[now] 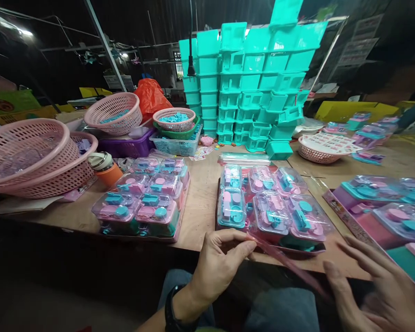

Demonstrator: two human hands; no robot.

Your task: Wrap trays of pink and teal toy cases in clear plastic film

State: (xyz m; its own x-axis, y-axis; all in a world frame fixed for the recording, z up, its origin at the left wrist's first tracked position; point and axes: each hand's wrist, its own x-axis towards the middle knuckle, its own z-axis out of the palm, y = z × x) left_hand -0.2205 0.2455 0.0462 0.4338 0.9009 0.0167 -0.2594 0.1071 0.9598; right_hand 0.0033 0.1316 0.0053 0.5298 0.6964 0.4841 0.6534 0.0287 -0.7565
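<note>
My left hand (218,263) is at the table's near edge, thumb and fingers pinched on the edge of a thin clear plastic sheet (287,263) that runs right and down toward my lap. My right hand (376,286) hovers at the lower right with fingers spread, holding nothing, close to that sheet's far end. Just above the hands lies a group of clear-lidded toy packs (269,207) with pink and teal parts, on a pink tray. A second group of the same packs (145,198) lies to the left.
Pink baskets (31,157) stand at the left beside an orange bottle (105,168). A tall stack of teal plastic boxes (249,87) rises at the back. More packs (383,203) lie at the right, and a basket of cards (323,147) further back.
</note>
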